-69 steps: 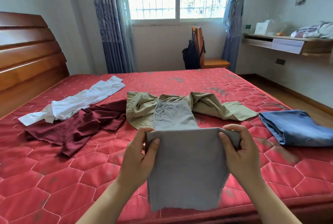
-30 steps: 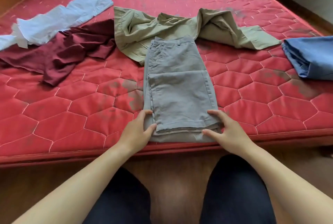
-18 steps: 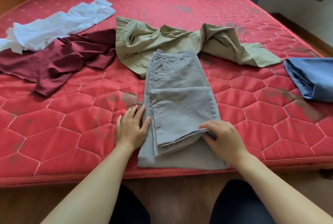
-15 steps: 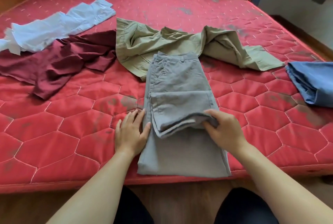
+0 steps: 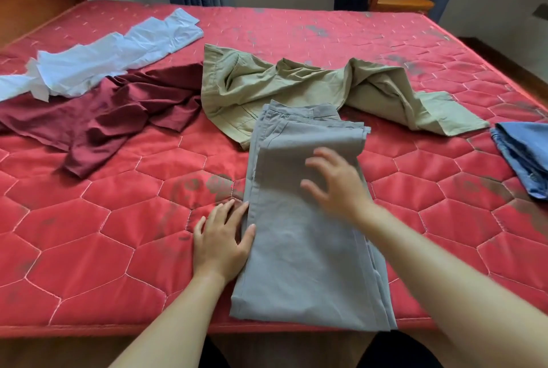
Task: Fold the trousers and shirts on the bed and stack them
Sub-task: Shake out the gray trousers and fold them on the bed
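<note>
1. At 6 o'clock on the bed (image 5: 118, 249), against its near edge, lie the grey trousers (image 5: 308, 249), folded lengthwise and doubled over, with the waistband at the far end.
2. The left hand (image 5: 221, 243) rests flat at the 9 o'clock side of the grey trousers. Its fingers (image 5: 228, 215) are straight and close together on the mattress, and the thumb lies on the edge of the grey cloth.
3. The right hand (image 5: 335, 187) is over the upper fold, toward 12 o'clock. Its fingers (image 5: 332, 160) are spread and hold nothing. It is blurred, so I cannot tell whether it touches the cloth.
4. Khaki trousers (image 5: 267, 86) lie crumpled at 12 o'clock, and the grey waistband overlaps them.
5. A maroon shirt (image 5: 103, 118) sprawls at 10 o'clock, touching the khaki trousers. A white shirt (image 5: 112, 56) lies beyond it, overlapping its far edge.
6. A blue folded garment (image 5: 525, 154) sits at 3 o'clock by the bed's right edge, well apart from the grey trousers.
</note>
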`<state>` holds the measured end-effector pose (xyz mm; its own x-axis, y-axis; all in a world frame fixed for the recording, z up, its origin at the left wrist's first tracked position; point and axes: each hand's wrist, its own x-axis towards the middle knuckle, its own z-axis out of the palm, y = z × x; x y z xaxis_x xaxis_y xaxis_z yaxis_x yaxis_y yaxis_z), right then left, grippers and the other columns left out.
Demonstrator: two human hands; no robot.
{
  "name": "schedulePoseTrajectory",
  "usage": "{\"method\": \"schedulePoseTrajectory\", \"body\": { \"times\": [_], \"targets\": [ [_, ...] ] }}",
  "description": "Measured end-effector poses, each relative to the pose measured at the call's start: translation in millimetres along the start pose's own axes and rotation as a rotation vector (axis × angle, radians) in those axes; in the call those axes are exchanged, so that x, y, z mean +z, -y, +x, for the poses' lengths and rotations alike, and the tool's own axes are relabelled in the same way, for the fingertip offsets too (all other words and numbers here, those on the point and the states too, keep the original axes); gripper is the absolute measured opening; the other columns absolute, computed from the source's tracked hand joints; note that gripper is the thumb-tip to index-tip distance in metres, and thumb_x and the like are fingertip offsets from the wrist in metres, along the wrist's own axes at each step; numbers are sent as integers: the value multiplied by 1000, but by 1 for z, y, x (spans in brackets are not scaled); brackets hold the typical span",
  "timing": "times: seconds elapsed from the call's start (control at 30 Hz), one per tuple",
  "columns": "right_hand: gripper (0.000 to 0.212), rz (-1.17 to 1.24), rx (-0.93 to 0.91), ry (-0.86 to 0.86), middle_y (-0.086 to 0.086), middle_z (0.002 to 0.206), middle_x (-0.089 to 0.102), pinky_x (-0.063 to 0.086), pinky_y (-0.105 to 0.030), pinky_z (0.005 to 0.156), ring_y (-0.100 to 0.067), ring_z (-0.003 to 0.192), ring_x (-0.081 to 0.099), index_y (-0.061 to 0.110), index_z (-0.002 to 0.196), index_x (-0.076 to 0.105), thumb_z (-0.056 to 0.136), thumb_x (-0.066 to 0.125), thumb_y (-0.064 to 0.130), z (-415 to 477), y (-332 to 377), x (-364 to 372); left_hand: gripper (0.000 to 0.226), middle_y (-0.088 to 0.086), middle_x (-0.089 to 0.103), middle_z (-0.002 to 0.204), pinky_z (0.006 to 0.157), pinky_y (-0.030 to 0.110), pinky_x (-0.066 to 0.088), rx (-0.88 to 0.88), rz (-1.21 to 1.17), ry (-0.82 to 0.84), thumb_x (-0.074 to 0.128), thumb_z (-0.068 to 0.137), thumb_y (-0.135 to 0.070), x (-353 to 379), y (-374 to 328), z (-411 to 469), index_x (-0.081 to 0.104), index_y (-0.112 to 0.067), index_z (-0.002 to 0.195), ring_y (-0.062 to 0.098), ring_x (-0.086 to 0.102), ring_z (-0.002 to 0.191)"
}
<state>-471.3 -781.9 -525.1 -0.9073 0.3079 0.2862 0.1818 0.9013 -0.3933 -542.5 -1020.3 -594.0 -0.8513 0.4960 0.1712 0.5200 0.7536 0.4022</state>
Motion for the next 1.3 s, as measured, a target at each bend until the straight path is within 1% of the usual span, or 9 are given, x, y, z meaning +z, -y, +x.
{"method": "schedulePoseTrajectory", "body": {
  "times": [0.07,0.13,0.37,0.6,0.83,0.93,1.03,1.2,1.3],
  "targets": [
    [46,-108,51,161,-3,146,37,23,-42,111,-19,135,32,21,128,53,88,55,44,-34,-3,18,52,-10,44,141,110,41,18,-4,-8,-1,39,82,-54,-1,0,0,48,-40,131,10,33,135],
    [43,-140,139,138,-3,145,37,15,-38,112,-18,135,30,22,129,52,90,51,42,-50,-5,22,47,-9,43,142,110,41,17,-1,-5,14,45,86,-52,-3,-1,0,47,-39,131,11,31,135],
    [50,30,262,14,-8,142,37,28,-38,109,-23,134,31,12,132,48,87,61,30,-72,-1,-6,55,-5,33,149,110,43,19,-15,-99,126,55,86,-41,-18,-12,10,39,-32,139,15,24,139],
    [46,212,415,-277,-13,123,50,32,-26,97,-24,114,48,4,125,50,88,60,30,-11,-24,-38,52,-2,36,144,106,39,26,184,-51,64,52,88,-42,-3,-80,49,43,-27,136,14,28,135],
    [56,119,624,-130,-10,116,62,42,-35,84,-30,112,55,9,118,54,85,53,55,54,-50,-42,49,-2,35,145,110,35,15,184,60,98,40,89,-49,34,-80,50,44,-31,134,14,27,135],
    [54,197,606,-192,-8,122,62,41,-30,90,-25,116,54,11,124,56,82,63,43,71,-52,-34,55,-3,39,143,109,35,18,190,49,69,33,83,-53,38,-79,50,48,-32,132,13,29,134],
    [49,383,490,-272,-3,121,63,40,-23,98,-16,115,56,14,125,56,77,66,14,92,-47,-35,56,-5,41,141,108,34,18,199,6,40,33,82,-54,37,-78,50,49,-32,131,11,31,133],
    [50,616,271,-304,15,101,64,55,-29,79,-11,84,68,43,105,60,74,57,3,126,-37,-44,56,-8,36,146,110,33,18,174,-56,14,36,84,-54,35,-78,48,41,-36,136,10,29,135],
    [52,453,408,-265,-1,116,63,45,-26,90,-19,104,61,26,122,55,76,54,2,122,-60,-29,57,-10,27,151,113,33,9,165,-12,43,33,86,-56,36,-78,46,34,-38,140,8,20,139]
  ]
}}
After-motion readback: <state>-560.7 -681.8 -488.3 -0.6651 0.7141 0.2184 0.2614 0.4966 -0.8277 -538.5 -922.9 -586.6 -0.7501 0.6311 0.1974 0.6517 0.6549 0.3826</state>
